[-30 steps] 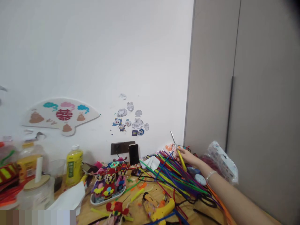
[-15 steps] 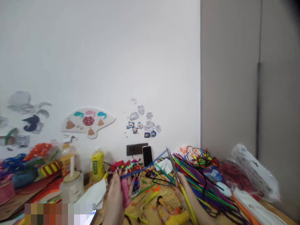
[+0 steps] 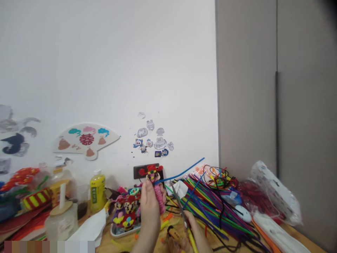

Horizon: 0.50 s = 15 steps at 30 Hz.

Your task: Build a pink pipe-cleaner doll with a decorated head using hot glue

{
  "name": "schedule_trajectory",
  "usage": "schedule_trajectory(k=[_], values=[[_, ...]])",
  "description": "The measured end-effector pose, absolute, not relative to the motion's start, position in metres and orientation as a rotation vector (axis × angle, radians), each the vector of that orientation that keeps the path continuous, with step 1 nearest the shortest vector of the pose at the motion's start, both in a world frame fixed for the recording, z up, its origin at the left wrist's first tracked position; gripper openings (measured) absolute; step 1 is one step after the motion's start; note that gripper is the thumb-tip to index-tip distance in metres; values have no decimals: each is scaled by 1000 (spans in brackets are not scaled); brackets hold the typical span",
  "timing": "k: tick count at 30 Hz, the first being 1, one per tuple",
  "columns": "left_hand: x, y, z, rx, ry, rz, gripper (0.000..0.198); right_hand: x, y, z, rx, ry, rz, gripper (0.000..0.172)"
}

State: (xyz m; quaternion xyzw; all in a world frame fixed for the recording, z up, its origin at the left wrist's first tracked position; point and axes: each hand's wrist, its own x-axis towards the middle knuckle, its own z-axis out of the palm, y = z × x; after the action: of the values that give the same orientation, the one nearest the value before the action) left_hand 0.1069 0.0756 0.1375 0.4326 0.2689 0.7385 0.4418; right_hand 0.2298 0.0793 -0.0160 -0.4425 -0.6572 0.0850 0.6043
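Note:
My left hand [image 3: 149,205] is closed around a small doll [image 3: 159,198] of wound pipe cleaners, with a pink body and a red hat. From the doll a blue pipe cleaner [image 3: 181,173] sticks out, rising to the right with its far end free. Scissors [image 3: 181,208] with long metal blades and yellow handles are in my right hand [image 3: 195,230]. Their tip points up and left, just below the blue pipe cleaner; whether they touch cannot be made out. Left of my left hand, a white tray [image 3: 121,234] carries several similar dolls [image 3: 129,212].
Many coloured pipe cleaners [image 3: 210,203] are heaped on the right. A yellow bottle [image 3: 97,189], a glass jar [image 3: 61,223] and white paper [image 3: 91,228] stand or lie on the left. A white mouse [image 3: 242,213] and a plastic-wrapped pack [image 3: 276,193] are far right.
My left hand has moved right and brought the doll more upright, uncovering the tray. The scissors have dropped lower, and the blue pipe cleaner now extends freely above their tip. The view has swung slightly right.

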Motion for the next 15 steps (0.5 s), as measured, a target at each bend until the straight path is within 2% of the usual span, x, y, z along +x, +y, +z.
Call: schedule_trajectory(k=[4,8,15], values=[[124,73,132,1141,818,1785,40,232,73,-10,-958,-1540,222,60],[139,73,123,1196,1048,1806,36,233,67,-5,-991,-1499,91,58],[151,72,123,1219,1067,1769,26,249,73,-8,-1113,-1530,-154,60]])
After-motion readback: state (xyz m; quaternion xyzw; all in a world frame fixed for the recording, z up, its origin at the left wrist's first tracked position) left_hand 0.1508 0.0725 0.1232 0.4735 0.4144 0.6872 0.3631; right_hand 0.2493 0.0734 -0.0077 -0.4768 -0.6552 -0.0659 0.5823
